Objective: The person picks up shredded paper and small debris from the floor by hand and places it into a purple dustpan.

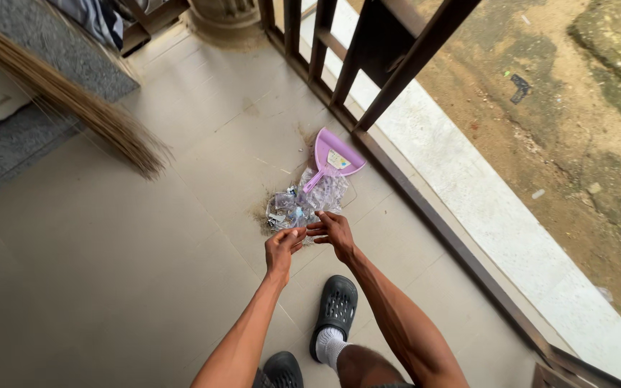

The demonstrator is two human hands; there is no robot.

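Crumpled plastic (305, 201) just beyond both hands (310, 241)

Both arms stretch down toward twelve o'clock; the left hand (282, 244) and right hand (333, 231) meet side by side, fingers loosely curled.

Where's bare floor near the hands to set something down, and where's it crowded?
Bare tile floor lies left of the left hand, below the straw broom. More lies between the black clog and the railing. It is crowded ahead of the right hand: plastic wrappers, dust, purple dustpan.
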